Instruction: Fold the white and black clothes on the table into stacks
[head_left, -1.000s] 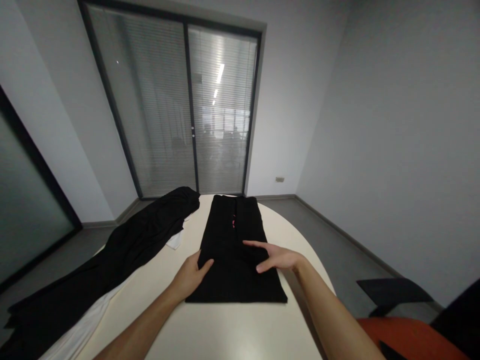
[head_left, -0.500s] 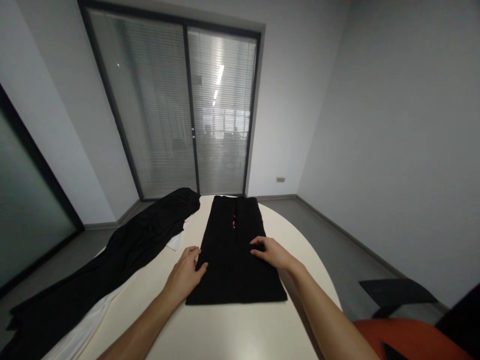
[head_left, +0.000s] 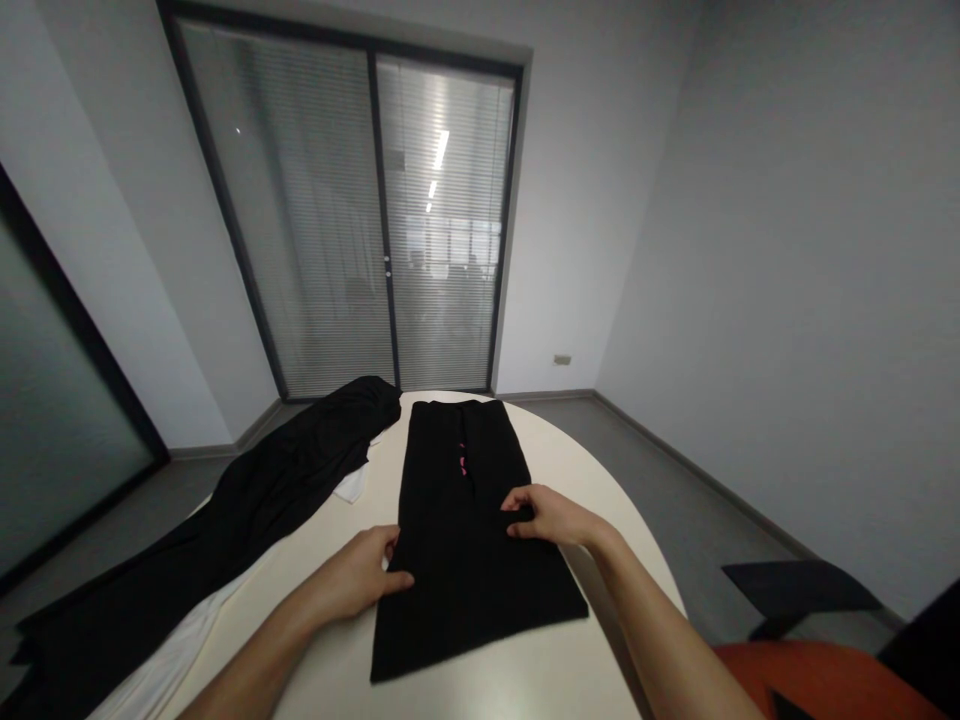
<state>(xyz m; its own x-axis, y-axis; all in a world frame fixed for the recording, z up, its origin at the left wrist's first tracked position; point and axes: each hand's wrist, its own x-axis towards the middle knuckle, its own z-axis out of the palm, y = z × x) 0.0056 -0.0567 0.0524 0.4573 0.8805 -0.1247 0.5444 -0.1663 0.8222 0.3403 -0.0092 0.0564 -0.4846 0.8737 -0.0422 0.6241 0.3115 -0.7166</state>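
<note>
A folded black garment (head_left: 471,560) with a small pink mark lies on the white round table (head_left: 517,680) in front of me. My left hand (head_left: 365,575) grips its left edge, thumb on top and the other fingers at or beneath the side. Over the right half, my right hand (head_left: 546,515) pinches the cloth between thumb and fingers. The near hem is slanted, its left corner closer to me than the right one. What the garment's hidden layers look like, I cannot tell.
On the table's left side lies a heap of black clothing (head_left: 270,490) with white cloth (head_left: 180,630) under it. An orange-seated chair (head_left: 817,675) with a black armrest stands at the lower right. Glass panels with blinds (head_left: 442,230) are behind the table.
Both hands have come nearer to me, the left one more. The garment has slid and turned with them, so its near left corner now lies lower.
</note>
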